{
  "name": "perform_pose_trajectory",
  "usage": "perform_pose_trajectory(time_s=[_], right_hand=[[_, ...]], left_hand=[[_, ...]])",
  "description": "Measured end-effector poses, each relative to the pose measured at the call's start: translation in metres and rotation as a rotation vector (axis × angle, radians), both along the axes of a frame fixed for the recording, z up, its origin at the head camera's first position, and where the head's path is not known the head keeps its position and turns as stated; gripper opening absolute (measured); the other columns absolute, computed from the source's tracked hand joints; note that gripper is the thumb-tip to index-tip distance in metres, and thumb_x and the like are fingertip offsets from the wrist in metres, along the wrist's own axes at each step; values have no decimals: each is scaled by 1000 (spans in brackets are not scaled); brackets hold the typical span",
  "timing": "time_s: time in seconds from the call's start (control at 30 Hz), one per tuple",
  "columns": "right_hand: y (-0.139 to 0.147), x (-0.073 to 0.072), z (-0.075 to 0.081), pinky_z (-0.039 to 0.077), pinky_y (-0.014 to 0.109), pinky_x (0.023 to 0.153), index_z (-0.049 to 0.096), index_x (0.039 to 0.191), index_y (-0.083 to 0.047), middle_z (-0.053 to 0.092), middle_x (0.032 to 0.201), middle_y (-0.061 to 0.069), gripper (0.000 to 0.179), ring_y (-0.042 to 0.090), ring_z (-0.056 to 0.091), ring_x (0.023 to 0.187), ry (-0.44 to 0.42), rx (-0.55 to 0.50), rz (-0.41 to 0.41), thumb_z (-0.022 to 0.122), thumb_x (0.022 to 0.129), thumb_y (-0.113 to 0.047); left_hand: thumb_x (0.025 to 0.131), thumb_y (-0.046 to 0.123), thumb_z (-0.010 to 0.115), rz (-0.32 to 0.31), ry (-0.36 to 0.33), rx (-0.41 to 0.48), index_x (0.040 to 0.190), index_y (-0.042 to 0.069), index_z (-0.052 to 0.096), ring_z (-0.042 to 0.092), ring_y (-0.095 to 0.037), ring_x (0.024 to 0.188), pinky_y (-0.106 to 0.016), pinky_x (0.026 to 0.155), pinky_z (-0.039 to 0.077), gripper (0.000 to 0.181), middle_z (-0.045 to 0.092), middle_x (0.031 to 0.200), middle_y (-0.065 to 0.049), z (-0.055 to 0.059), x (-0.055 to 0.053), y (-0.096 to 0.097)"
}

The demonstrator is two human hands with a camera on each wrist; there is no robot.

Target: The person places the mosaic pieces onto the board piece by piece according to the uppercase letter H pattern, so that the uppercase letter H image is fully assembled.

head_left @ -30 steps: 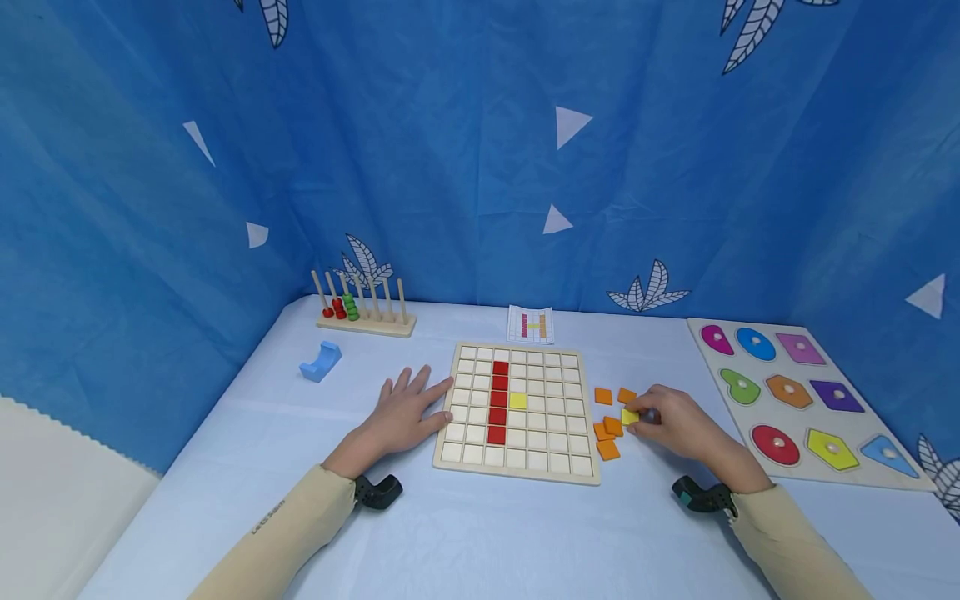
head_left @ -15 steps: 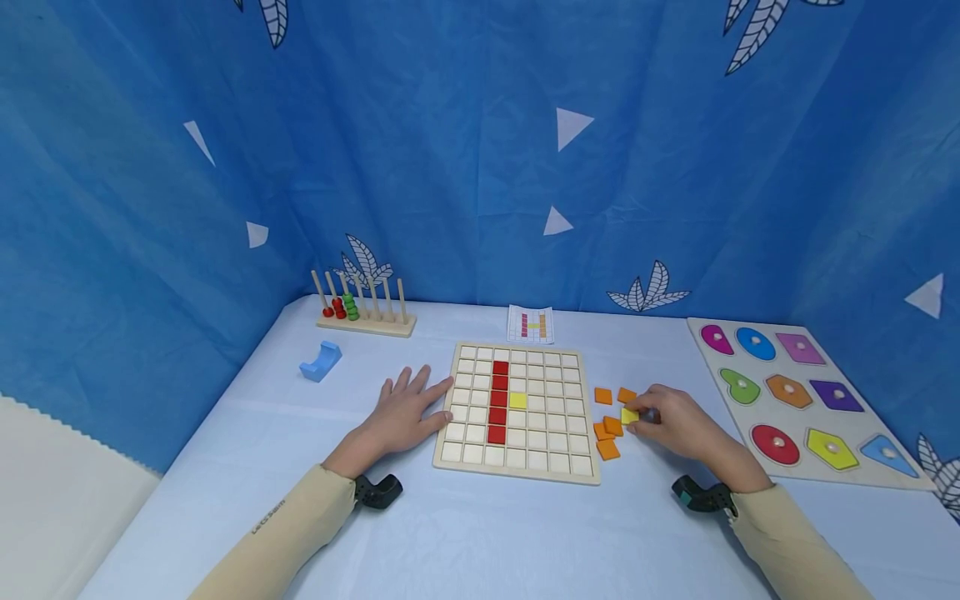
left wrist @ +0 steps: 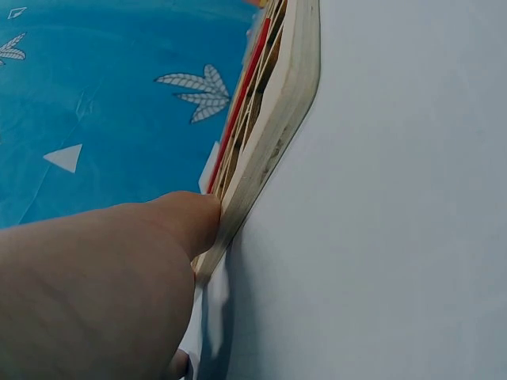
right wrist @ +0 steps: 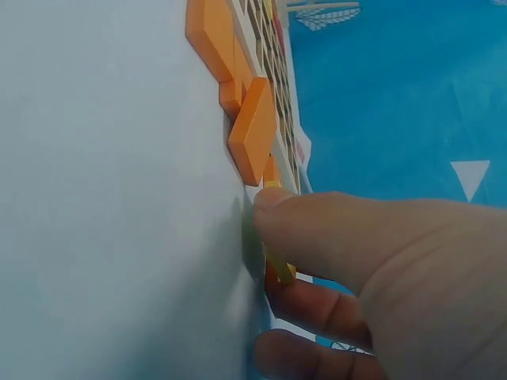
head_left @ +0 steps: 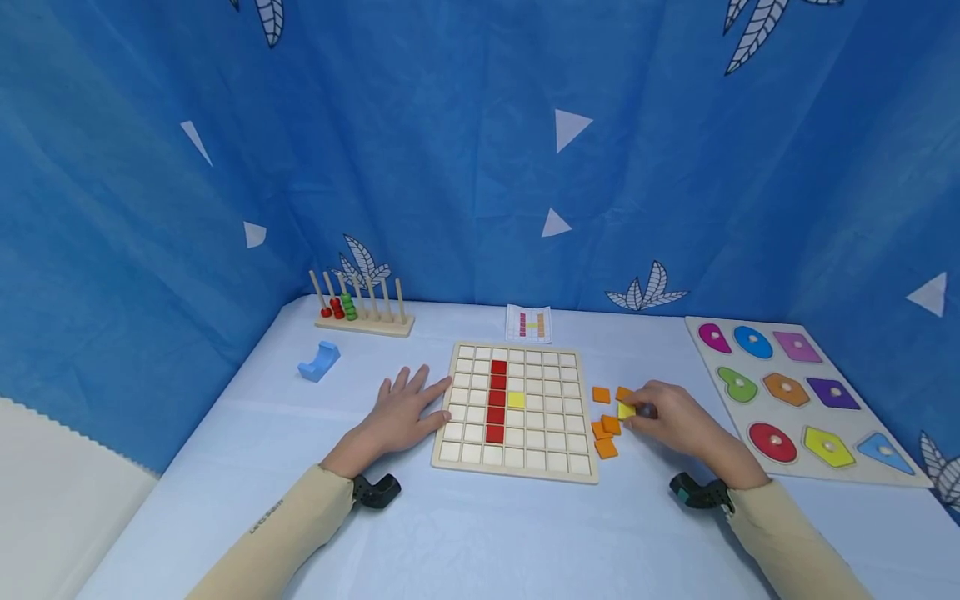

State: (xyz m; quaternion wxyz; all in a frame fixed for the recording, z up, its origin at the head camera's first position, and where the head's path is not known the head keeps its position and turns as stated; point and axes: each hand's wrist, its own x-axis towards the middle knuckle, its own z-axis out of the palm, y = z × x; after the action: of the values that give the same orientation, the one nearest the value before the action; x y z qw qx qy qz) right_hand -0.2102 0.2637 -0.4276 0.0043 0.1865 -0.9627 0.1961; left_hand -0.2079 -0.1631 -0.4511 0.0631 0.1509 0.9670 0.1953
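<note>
My left hand (head_left: 401, 415) lies with spread fingers at the left edge of a wooden grid board (head_left: 555, 475). Its thumb (left wrist: 194, 222) touches the board's side in the left wrist view. A column of red square tiles (head_left: 497, 397) and one yellow square tile (head_left: 516, 400) sit in the board's cells. Right of the board, my right hand (head_left: 671, 417) pinches another yellow square tile (head_left: 626, 411) between thumb and fingers. In the right wrist view this tile is mostly hidden behind the thumb. Several orange square tiles (head_left: 606, 449) lie loose beside it, some overlapping.
Behind the board lies a printed pattern card (head_left: 528, 324). A peg stand with beads (head_left: 364, 322) and a blue curved block (head_left: 319, 362) are at the back left. On the right lies a shape puzzle board (head_left: 738, 437). A blue curtain (head_left: 435, 167) hangs behind the table.
My right hand and the pinched yellow tile have shifted very slightly away from me and to the left. The left hand has stayed in place at the board's edge.
</note>
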Motion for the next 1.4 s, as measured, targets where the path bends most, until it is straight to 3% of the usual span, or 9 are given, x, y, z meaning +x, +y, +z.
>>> perform_pose_trajectory(time_s=[0.67,0.9,1.2,1.4], right_hand=[[-36,-20,8,43,23,61,76,114,-2,61,83,1,30,13,51,75,-34,-4,55,80,87,-16],[-56,-25,11,47,23,61,76,114,-2,66,92,6,30,16,53,80,-66,-30,74,80,88,-17],[-77,-30,8,43,21,61,77,112,-4,69,93,5,30,11,50,73,8,-12,194,82,86,-19],[-89,-33,7,43,22,64,77,113,-4,70,94,3,29,9,49,73,10,-10,238,81,87,-18]], left_hand=[[101,46,56,4,2,0,158,23,40,10,-53,156,-74,121,8,63,22,168,-24,-2,1,0],[101,46,56,2,4,4,158,23,40,11,-53,155,-74,120,9,63,22,168,-24,-1,1,0],[101,45,57,0,14,5,157,23,41,12,-54,155,-75,120,10,63,24,168,-24,-1,1,0],[101,45,57,2,11,10,157,23,41,12,-54,155,-74,120,9,62,23,168,-24,-1,2,1]])
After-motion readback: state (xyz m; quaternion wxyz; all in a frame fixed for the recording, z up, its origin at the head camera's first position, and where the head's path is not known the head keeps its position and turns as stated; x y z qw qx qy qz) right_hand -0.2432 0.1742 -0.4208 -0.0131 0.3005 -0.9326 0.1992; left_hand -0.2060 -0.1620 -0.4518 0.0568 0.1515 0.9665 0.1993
